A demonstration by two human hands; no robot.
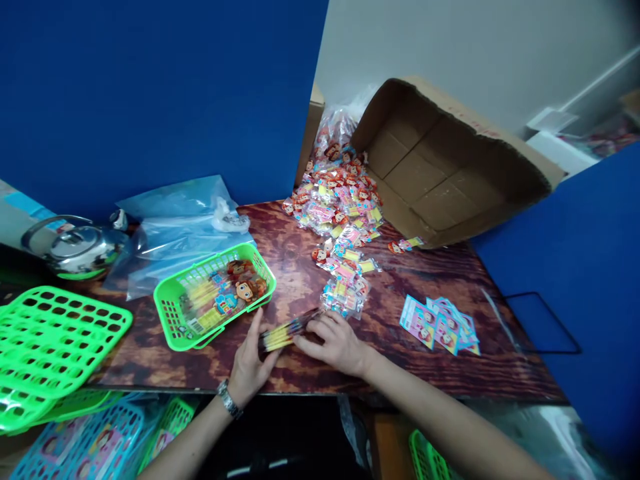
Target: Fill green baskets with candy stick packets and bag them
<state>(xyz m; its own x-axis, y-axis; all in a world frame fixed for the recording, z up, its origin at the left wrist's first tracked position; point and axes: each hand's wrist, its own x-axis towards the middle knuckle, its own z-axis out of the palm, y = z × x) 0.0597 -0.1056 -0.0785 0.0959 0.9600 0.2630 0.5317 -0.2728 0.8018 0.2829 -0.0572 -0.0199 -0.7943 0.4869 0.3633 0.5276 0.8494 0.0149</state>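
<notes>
My left hand (249, 365), with a metal watch on its wrist, closes round one end of a small stack of flat cartoon-figure packets (279, 337). On the other end are the fingers of my right hand (336, 343). The stack is seen nearly edge-on, with yellow parts toward the left and darker parts toward the right, just above the table's front. Left of it stands a bright green plastic basket (171, 320) holding several similar packets (230, 300) with brown-haired figures. Small clear-wrapped packets (345, 290) lie just behind my right hand.
A large pile of wrapped packets (345, 193) spills beside a tilted cardboard box (430, 167). Printed cards (440, 327) lie at the right on the wooden table (390, 360). A kettle (80, 247), a clear plastic bag (175, 220) and green baskets (70, 325) are at the left.
</notes>
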